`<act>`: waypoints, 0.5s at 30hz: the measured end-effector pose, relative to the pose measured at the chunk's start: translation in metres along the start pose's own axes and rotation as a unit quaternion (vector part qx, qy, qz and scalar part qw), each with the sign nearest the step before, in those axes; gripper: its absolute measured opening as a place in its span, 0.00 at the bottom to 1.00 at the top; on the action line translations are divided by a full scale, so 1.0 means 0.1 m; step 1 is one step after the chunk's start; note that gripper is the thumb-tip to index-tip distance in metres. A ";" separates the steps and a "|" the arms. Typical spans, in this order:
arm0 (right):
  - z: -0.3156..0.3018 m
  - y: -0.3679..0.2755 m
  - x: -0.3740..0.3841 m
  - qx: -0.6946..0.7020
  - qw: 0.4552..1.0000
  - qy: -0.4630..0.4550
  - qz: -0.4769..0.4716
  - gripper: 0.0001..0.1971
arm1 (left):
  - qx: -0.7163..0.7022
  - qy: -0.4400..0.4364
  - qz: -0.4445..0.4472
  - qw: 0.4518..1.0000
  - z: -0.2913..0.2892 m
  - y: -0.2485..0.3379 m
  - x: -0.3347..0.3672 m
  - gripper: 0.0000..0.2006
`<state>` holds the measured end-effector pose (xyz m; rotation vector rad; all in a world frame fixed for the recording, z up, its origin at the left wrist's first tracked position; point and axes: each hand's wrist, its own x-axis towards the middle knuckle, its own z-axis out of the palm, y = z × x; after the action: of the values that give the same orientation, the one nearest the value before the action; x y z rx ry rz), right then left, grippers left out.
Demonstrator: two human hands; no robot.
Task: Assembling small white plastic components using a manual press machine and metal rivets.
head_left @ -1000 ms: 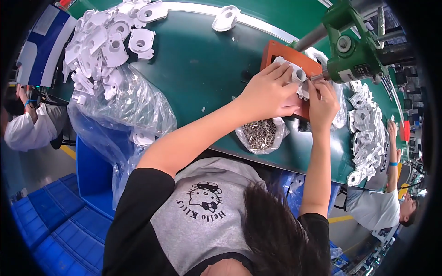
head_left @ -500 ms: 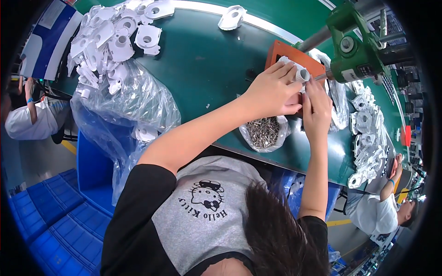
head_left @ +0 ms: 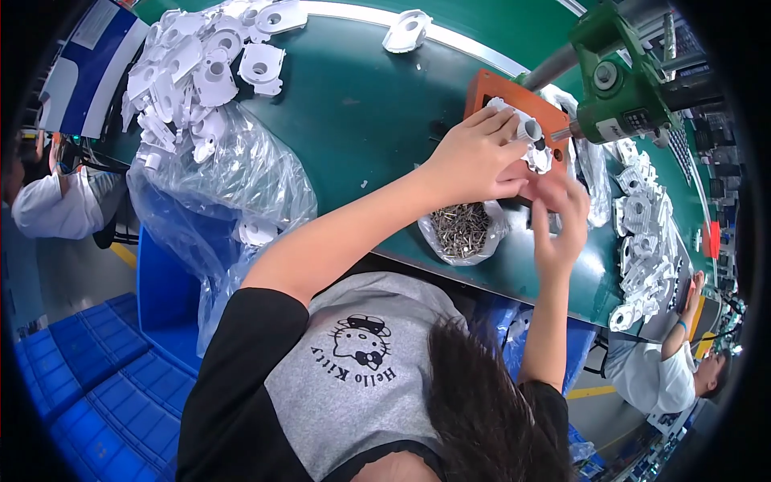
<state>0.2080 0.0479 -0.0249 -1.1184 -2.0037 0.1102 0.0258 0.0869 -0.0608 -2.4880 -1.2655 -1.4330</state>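
A white plastic part point(head_left: 540, 159) with a short round tube sits on the orange fixture block point(head_left: 484, 87) under the green press point(head_left: 614, 88). My left hand point(head_left: 479, 157) is closed over its left side, fingers across the top and thumb below. My right hand point(head_left: 564, 225) is just nearer to me than the part, thumb and fingers apart. Its fingertips are partly blurred and I see nothing held in them. Close below my hands lies a clear plastic bag point(head_left: 428, 231) of small metal screws or pins point(head_left: 462, 229).
White plastic parts point(head_left: 213, 72) are heaped at the far left, beside a clear plastic sheet point(head_left: 257, 161) over a blue bin point(head_left: 165, 277). More white parts point(head_left: 638, 233) lie to the right. One white piece point(head_left: 407, 32) rests at the far edge. Other people sit at both sides.
My right hand has come away from the white part, down toward me, and its fingers have spread. The part's lower right side now shows. My left hand has stayed in place.
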 end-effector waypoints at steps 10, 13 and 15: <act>0.03 -0.42 -0.41 -0.014 0.968 -0.242 -0.069 0.12 | 0.005 0.001 -0.002 1.000 0.03 0.00 0.00 0.21; 0.04 -0.43 -0.39 -0.018 0.966 -0.244 -0.078 0.11 | 0.006 0.002 -0.004 1.000 0.02 0.01 0.00 0.21; 0.06 -0.44 -0.39 -0.022 0.966 -0.242 -0.084 0.11 | 0.005 -0.005 -0.011 1.000 0.01 0.02 0.01 0.19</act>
<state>0.1850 -0.0056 -0.0336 -1.0113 -2.5369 0.2740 0.0282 0.0867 -0.0601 -2.4870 -1.3023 -1.4163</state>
